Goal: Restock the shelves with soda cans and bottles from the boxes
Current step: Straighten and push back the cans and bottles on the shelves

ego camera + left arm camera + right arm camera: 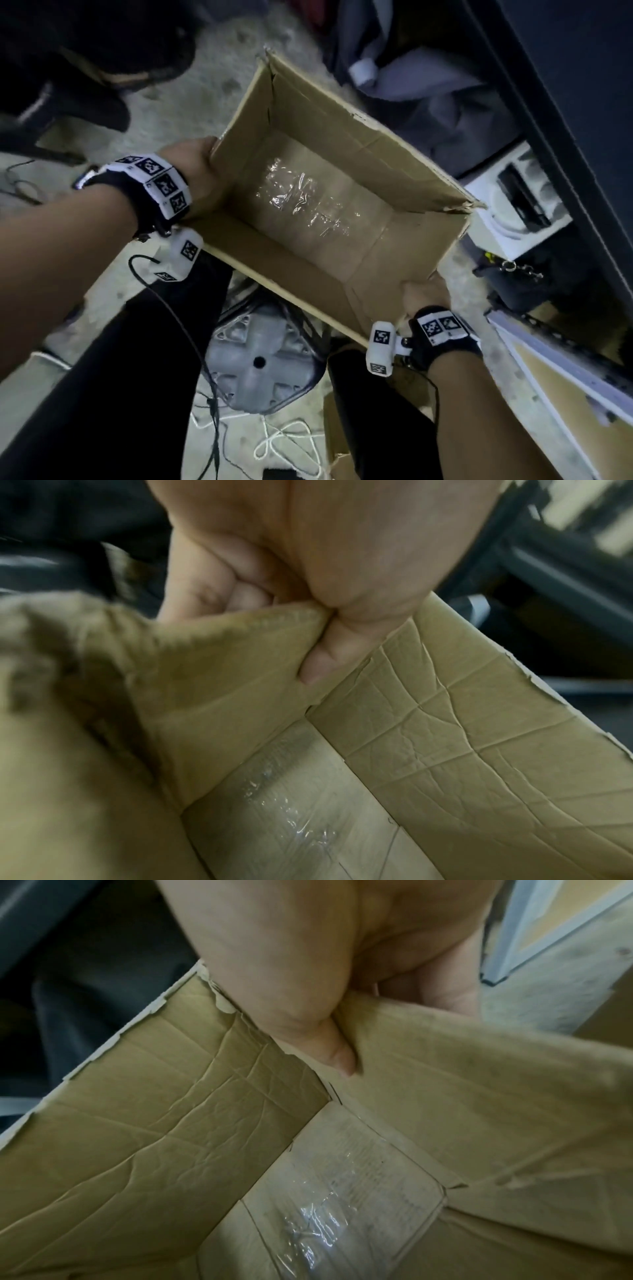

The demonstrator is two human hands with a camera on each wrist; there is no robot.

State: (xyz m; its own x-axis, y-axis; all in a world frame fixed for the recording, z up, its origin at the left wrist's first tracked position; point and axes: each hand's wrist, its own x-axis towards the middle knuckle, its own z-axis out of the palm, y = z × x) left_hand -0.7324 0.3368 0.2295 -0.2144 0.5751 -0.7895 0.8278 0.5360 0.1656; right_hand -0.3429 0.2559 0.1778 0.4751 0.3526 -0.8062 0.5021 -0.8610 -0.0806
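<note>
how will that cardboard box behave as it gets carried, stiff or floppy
Probably light: the cardboard box holds only clear plastic film. Likely somewhat floppy, since its walls are creased and the rim is torn. The left hand and right hand pinch opposite walls, so these may flex.

- The cardboard box [298, 274] hangs between the left hand [191, 178] and right hand [424, 294].
- Each thumb [322, 658] lies inside a box wall, fingers outside.
- Clear tape [301, 198] lies on the box floor, below both thumbs.
- A stool [260, 356] stands beneath the box.
</note>
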